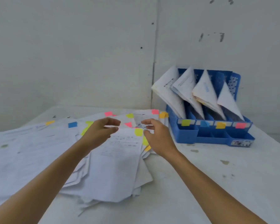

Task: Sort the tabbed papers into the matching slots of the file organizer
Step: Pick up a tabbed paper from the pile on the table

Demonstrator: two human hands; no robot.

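At frame centre, left hand (102,131) and right hand (158,137) hover slack-fingered, empty, over many unsorted papers (116,168); file organizer (188,138) part-filled.

Two bare arms showed, the left arm (44,180) and the right arm (208,180), both slim and uncovered from the lower edge of view up to the wrists. The left hand (99,133) and right hand (158,138) were bare too, fingers slender, their tips blurred
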